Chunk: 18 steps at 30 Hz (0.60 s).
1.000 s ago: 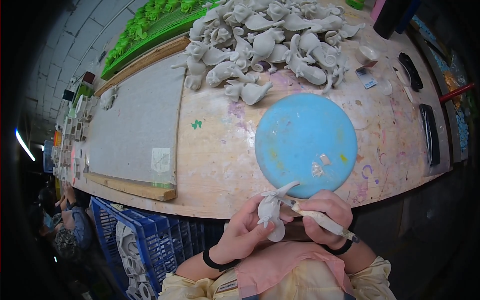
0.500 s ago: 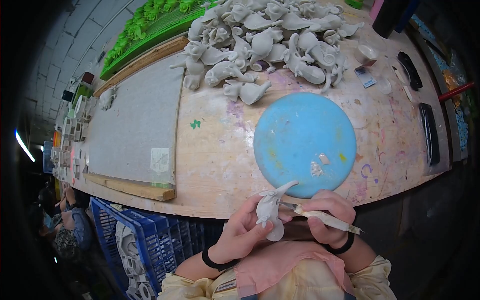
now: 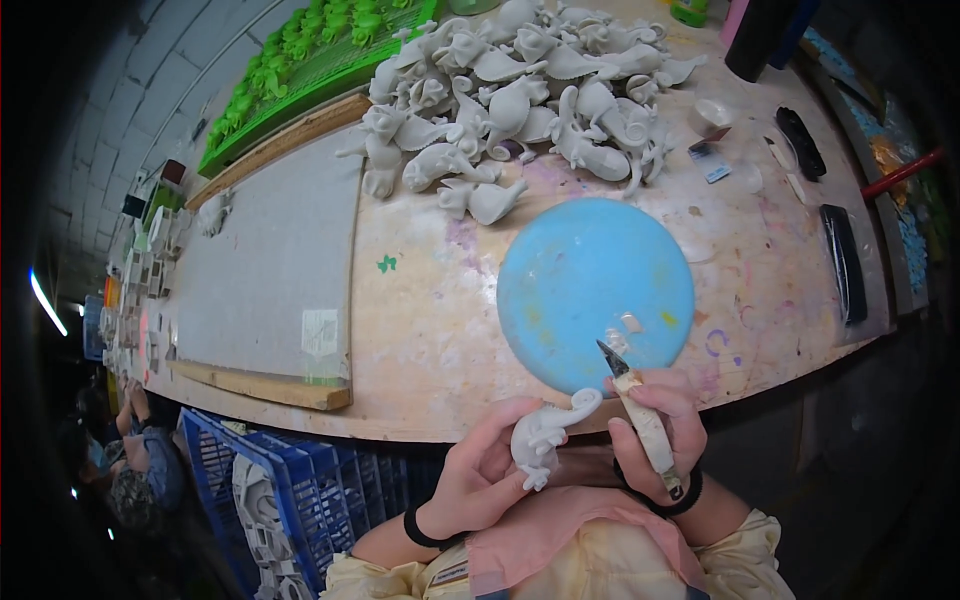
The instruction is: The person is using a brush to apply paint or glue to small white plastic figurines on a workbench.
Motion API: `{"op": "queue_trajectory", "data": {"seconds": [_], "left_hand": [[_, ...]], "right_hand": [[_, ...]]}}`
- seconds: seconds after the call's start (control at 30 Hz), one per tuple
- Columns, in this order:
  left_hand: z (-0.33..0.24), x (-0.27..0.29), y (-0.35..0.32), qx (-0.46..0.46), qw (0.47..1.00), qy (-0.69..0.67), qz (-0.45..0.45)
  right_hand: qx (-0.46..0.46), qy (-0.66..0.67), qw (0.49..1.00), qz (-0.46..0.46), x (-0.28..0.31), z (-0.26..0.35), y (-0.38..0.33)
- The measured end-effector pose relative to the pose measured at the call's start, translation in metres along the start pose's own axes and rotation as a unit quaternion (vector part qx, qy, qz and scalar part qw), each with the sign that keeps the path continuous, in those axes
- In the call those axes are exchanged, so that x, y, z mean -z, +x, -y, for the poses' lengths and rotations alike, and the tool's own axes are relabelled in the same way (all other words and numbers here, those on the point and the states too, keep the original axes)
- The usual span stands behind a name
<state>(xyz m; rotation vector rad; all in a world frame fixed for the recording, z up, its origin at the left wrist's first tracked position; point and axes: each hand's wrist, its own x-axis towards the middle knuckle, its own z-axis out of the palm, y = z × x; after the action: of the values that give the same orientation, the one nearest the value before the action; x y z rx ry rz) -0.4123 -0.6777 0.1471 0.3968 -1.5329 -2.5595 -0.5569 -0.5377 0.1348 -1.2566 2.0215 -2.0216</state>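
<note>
A pale grey chameleon-like figurine [image 3: 541, 440] with a curled tail is in my left hand [image 3: 482, 470], whose fingers wrap its left side. My right hand [image 3: 662, 430] grips a craft knife [image 3: 645, 425] with a taped, whitish handle. The knife's dark pointed blade angles up and left over the near edge of a round blue disc [image 3: 595, 270], apart from the figurine. Small white scraps [image 3: 617, 340] lie on the disc. Beyond it, a large heap of similar grey figurines [image 3: 510, 105] covers the back of the table.
Left on the table [image 3: 420, 330] lies a grey board [image 3: 265, 270] with wooden edging. A green tray [image 3: 300, 75] of green figures stands behind it. Below the table's left edge is a blue crate [image 3: 290, 480] holding white parts. Another person [image 3: 140, 460] sits far left.
The knife has swung away from the figurine, its blade now pointing up over the disc. The figurine has turned in my left hand, showing its curled tail. The view has shifted slightly.
</note>
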Motion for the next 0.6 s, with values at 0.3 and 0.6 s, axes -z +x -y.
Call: {"op": "queue_trajectory", "data": {"seconds": [0.3, 0.6], "left_hand": [[-0.008, -0.003, -0.001, 0.045, 0.997, -0.059, 0.015], [-0.017, 0.002, -0.001, 0.097, 0.992, -0.081, 0.004]], "right_hand": [[0.008, -0.035, 0.998, 0.046, -0.003, 0.005, 0.002], [-0.026, -0.04, 0.999, -0.01, 0.001, 0.008, -0.009]]}}
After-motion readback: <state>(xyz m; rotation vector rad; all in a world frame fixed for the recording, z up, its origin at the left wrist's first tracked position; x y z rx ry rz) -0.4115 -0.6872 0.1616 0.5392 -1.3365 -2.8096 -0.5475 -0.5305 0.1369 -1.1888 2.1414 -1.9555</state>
